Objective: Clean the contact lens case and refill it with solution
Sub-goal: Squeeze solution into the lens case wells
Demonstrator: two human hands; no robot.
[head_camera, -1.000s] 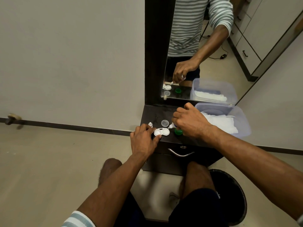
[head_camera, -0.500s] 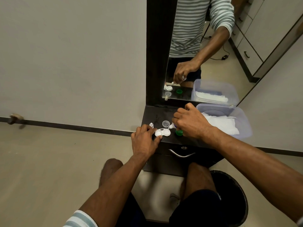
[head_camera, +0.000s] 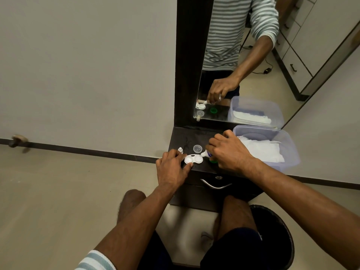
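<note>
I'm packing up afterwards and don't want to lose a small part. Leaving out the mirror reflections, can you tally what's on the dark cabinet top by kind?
White contact lens case: 1
Solution bottle, held in the right hand: 1
Small white bottle cap: 1
Loose lens case lids: 2, clear and green
Clear plastic tub holding white tissue: 1
Total: 6

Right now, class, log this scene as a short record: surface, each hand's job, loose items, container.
surface: dark cabinet top below a mirror
left hand: steadies the white lens case, both wells open
right hand: tilts the solution bottle, nozzle at the case's right well
loose items: clear cap, small white cap, green cap partly under the right hand
container: clear plastic tub holding white tissue
</note>
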